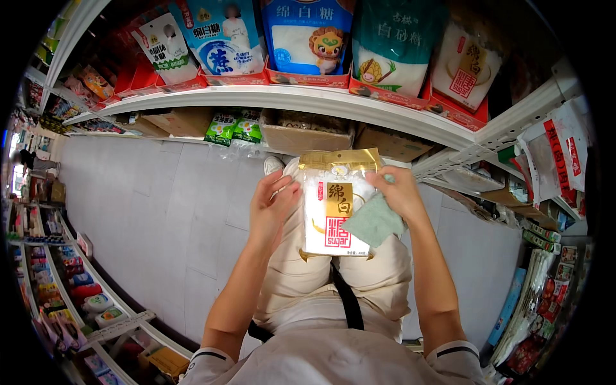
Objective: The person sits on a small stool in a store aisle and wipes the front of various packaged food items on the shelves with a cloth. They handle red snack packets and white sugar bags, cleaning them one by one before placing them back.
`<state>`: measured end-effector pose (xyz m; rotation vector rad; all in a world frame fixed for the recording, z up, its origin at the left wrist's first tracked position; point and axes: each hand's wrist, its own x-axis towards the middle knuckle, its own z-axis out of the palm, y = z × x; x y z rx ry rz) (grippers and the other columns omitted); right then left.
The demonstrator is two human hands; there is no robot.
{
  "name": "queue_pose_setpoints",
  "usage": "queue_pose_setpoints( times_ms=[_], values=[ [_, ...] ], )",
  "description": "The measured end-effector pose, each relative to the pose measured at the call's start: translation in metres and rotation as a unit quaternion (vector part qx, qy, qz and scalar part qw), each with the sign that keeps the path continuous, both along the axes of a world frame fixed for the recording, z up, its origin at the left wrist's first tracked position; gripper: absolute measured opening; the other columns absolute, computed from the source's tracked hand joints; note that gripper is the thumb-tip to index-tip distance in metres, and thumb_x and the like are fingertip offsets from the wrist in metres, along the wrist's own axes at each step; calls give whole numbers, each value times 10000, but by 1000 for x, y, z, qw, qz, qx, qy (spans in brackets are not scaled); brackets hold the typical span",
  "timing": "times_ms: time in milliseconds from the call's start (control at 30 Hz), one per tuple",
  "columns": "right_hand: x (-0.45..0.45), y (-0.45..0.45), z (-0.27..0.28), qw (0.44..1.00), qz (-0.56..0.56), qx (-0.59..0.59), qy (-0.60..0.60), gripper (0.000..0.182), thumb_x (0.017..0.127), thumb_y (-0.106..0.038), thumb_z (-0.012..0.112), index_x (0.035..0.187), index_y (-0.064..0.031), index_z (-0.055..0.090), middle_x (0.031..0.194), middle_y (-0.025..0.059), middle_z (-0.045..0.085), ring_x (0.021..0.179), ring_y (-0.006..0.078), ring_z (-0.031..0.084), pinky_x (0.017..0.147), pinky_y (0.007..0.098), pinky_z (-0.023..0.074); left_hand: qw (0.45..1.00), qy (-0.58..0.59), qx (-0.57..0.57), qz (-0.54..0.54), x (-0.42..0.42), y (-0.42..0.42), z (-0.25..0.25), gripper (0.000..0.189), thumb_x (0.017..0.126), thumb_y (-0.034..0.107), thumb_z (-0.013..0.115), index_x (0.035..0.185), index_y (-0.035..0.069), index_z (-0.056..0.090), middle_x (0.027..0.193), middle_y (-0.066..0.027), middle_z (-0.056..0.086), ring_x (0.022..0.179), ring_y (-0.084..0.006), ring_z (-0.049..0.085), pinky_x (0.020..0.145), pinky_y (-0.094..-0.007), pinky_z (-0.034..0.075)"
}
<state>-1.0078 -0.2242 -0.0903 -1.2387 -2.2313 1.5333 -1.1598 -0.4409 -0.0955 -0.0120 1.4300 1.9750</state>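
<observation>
A bag of white sugar (315, 216) with a gold top strip is upright above my lap. My right hand (397, 192) grips its upper right edge, and a pale green cloth (375, 221) hangs from the same hand over the bag's lower right front. At the bag's left edge is my left hand (274, 204), fingers spread and slightly curled; whether its fingertips touch the bag is hard to tell. Ahead, a white shelf (288, 96) carries sugar bags in red trays, among them a similar gold and white bag (464, 67) at the right.
Below that shelf are cardboard boxes (305, 137) and green packets (221, 127). Side shelves with bottles (96, 303) stand at the left; hanging packets (553, 154) and more goods line the right. Grey floor tiles (159, 207) lie around my legs. Another person (36, 161) is far off at the left.
</observation>
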Motion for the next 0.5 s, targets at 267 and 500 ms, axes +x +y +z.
queue_pose_setpoints(
  times_ms=[267,500],
  values=[
    [30,-55,43,951,-188,20,243,196,880,-180,725,920,-2,652,886,80,659,804,120,578,771,264,468,958,187,-138,-170,43,-56,-10,276,962,81,659,1214,-9,588,981,-19,646,813,-57,579,694,-210,488],
    [27,-127,24,888,303,338,82,552,750,-66,733,1290,-39,623,1417,179,517,1326,369,474,1145,496,334,961,193,-160,-116,51,-45,-16,139,983,60,613,1102,-12,606,835,-1,644,698,-36,546,623,-201,467]
  ],
)
